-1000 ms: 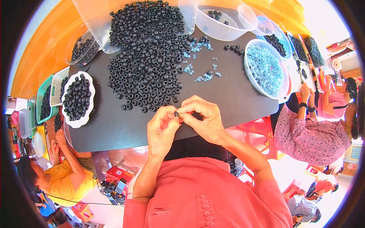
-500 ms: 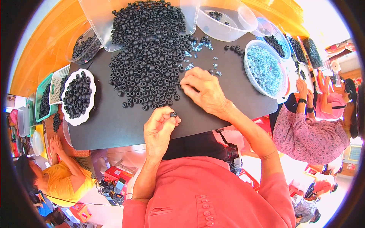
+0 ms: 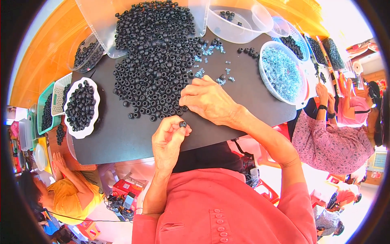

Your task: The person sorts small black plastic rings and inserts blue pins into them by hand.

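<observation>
Left hand [image 3: 166, 140] pinches one black bead [image 3: 183, 124]; right hand [image 3: 211, 99] curls at one bead pile [image 3: 148, 77], grip impossible to tell; one white dish [image 3: 83, 132] sits left

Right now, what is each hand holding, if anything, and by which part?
The left hand holds a black bead by its outer side. The right hand is at the pile; whether it grips anything cannot be told.

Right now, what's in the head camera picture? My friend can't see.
A person's left hand holds one black bead, while the right hand is at the edge of a big pile of black beads on a dark table.
</observation>
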`<state>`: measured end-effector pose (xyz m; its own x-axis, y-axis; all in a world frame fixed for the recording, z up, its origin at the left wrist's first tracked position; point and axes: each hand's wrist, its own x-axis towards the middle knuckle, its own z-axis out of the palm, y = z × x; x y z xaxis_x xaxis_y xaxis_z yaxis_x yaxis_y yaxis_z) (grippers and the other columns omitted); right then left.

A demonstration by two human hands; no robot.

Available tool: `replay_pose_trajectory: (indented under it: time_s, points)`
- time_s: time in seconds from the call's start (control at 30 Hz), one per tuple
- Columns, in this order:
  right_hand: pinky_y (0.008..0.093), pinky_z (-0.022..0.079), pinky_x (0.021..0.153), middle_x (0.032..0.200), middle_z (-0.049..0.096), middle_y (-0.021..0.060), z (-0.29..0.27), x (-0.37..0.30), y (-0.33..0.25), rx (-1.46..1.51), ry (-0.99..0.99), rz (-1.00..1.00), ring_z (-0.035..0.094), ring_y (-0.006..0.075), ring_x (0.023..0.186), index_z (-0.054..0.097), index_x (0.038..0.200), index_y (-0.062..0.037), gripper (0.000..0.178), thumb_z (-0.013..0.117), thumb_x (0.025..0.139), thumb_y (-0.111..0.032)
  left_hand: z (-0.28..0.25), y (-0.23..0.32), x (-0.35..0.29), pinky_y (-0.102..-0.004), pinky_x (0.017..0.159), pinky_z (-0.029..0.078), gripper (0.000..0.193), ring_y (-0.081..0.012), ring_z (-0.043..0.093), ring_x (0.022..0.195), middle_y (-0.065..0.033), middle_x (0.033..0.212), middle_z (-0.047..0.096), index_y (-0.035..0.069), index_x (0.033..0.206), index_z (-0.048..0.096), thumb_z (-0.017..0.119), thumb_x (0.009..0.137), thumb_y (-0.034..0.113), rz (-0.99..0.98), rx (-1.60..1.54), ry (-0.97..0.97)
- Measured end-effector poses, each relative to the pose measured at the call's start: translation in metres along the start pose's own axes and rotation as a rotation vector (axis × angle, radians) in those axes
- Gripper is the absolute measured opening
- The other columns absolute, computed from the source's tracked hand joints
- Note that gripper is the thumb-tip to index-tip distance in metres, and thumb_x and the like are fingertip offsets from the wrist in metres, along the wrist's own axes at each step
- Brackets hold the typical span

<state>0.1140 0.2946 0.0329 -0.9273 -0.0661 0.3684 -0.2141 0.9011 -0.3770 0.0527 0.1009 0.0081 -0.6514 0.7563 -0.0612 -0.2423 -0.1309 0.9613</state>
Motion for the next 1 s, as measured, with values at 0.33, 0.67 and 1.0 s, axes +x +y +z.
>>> replay_pose_trajectory:
  time_s: [0.33,0.67,1.0]
  points:
    - [0.0359,0.036,0.072,0.085,0.059,0.0005,0.011,0.006,-0.003,-0.199,0.043,0.006,0.054,0.0194,0.08,0.064,0.091,-0.01,0.023,0.071,0.07,-0.007,0.001,-0.001,0.002,-0.025,0.076,0.049,0.016,-0.0101,0.06,0.081,-0.0041,0.088,0.062,0.0,0.103,0.058,0.055,0.089,-0.006,0.014,0.018,-0.002]
    - [0.0232,0.051,0.067,0.091,0.064,0.0034,-0.001,-0.016,-0.035,0.993,0.171,0.627,0.063,0.009,0.075,0.064,0.093,0.0004,0.009,0.063,0.084,0.003,0.004,0.001,0.004,-0.0256,0.075,0.051,0.018,-0.0115,0.063,0.082,-0.0029,0.088,0.061,0.0,0.106,0.058,0.054,0.09,-0.006,-0.037,-0.018,-0.004]
    - [0.0263,0.048,0.067,0.093,0.065,0.0051,-0.006,-0.022,-0.035,1.028,0.142,0.479,0.06,0.011,0.078,0.071,0.099,-0.0015,0.018,0.062,0.084,0.005,0.008,-0.001,0.006,-0.0283,0.076,0.051,0.019,-0.0139,0.063,0.08,-0.0071,0.087,0.065,-0.001,0.111,0.057,0.051,0.093,-0.003,-0.059,-0.114,-0.065]
